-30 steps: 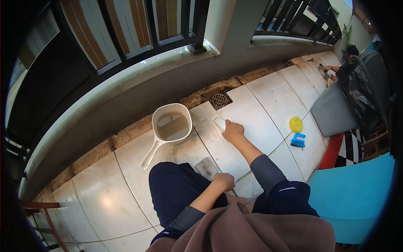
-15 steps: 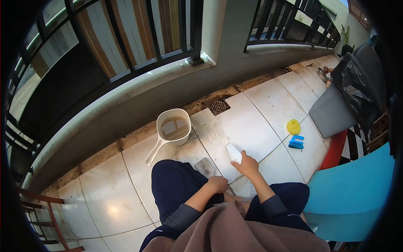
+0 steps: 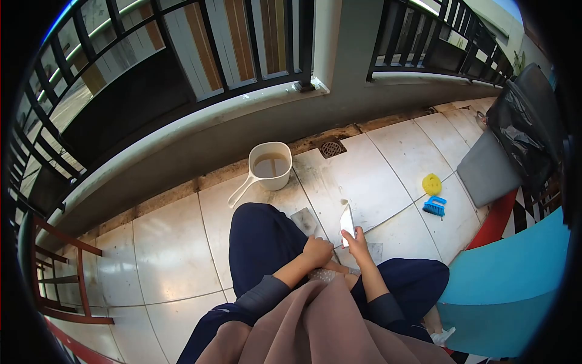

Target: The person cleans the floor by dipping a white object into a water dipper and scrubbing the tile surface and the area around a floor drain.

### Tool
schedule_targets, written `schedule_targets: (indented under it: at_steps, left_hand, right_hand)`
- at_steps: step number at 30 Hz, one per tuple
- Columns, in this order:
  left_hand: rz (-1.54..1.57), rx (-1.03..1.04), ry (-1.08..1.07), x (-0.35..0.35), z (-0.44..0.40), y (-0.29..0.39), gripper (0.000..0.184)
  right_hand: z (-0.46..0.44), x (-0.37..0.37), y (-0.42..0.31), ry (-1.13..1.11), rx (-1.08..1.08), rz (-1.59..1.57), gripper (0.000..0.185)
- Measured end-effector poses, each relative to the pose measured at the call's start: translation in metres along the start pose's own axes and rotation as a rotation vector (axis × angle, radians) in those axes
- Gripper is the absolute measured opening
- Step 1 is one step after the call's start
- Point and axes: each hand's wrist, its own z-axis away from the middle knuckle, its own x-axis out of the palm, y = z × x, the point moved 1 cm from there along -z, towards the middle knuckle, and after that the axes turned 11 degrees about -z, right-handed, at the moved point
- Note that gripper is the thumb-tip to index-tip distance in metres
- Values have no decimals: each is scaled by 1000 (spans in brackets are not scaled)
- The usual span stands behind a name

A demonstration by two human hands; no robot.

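Observation:
In my right hand (image 3: 359,241), fingers wrap round a slim white bottle (image 3: 348,223), held up over the tiles with its narrow end away from me. A small cream-coloured spot (image 3: 344,202) shows at its far end; whether it is part of the bottle or on the floor I cannot tell. My left hand (image 3: 318,250) is closed beside my bent knee, and what it holds, if anything, is hidden. Just beyond it a flat grey pad (image 3: 304,222) lies on the floor. Another greyish patch (image 3: 373,250) shows beside my right wrist.
A white dipper (image 3: 271,167) of cloudy water stands near the wall, left of a floor drain (image 3: 332,149). To the right are a yellow sponge (image 3: 431,184), a blue brush (image 3: 434,206), a grey bin (image 3: 488,173) and a turquoise surface (image 3: 506,273). Brown stains mark the tiles.
My right hand has turned the bottle more upright and drawn it slightly closer. The left hand stays closed by the knee. The whole view has shifted with my head.

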Motion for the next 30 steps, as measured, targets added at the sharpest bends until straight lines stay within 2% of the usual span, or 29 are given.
schedule_targets:
  at_steps: [19, 25, 28, 30]
  left_hand:
    - [8, 15, -97, -4, -3, -4, 25]
    - [5, 21, -65, -5, -2, -4, 26]
    - [3, 21, -83, -7, -2, -3, 26]
    - [10, 31, -66, -3, -3, -5, 28]
  right_hand:
    - [-1, 1, 7, -9, 17, 21, 46]
    - [1, 3, 3, 22, 8, 69, 45]
    - [3, 1, -3, -17, 76, 72, 57]
    - [4, 2, -5, -5, 68, 98, 57]
